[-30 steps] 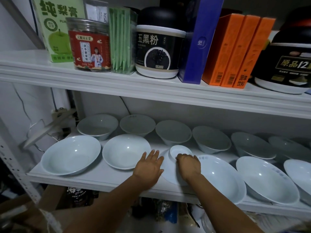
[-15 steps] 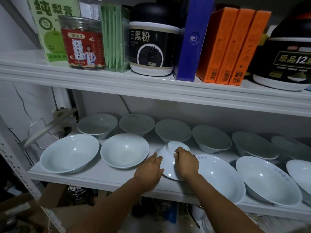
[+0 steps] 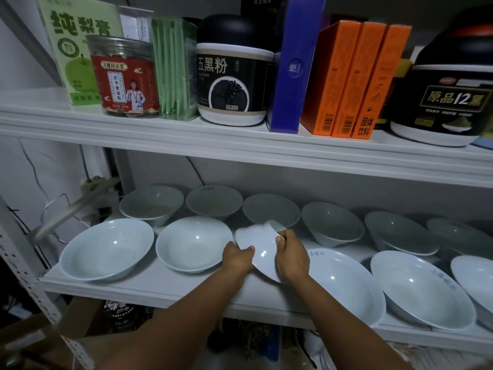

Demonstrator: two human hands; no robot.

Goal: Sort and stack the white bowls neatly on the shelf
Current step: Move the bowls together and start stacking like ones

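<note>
Change since earlier: the upturned white ceramic bowl [image 3: 260,247], which was lying foot-up on the shelf a second ago, has been raised and tipped between both hands; its foot ring now points up and away toward the back row.

Held bowl and hands: the bowl is gripped on both sides, the left hand [image 3: 237,259] closed on its left rim and the right hand [image 3: 292,256] closed on its right side, the thumb pressed near the foot ring.

Held bowl position: it is lifted above the front of the lower white shelf board [image 3: 165,287], tilted, between the second front bowl [image 3: 193,244] and the third front bowl [image 3: 344,284], whose left rim it overlaps.

Look of the bowls: glossy, pale, shallow and flared; a small light spot is reflected in each. Faint blue lettering is seen on the rim of the third front bowl.

Front row: a large white bowl at far left [image 3: 106,253], the second front bowl beside it, then three more bowls to the right of the hands.

Back row: six shaded bowls [image 3: 272,212] are set upright, side by side, close behind the front row.

Edges and room: bare shelf is left under the held bowl and along the front lip. The upper shelf board [image 3: 240,145], loaded with jars and boxes, hangs well above the bowls.
</note>
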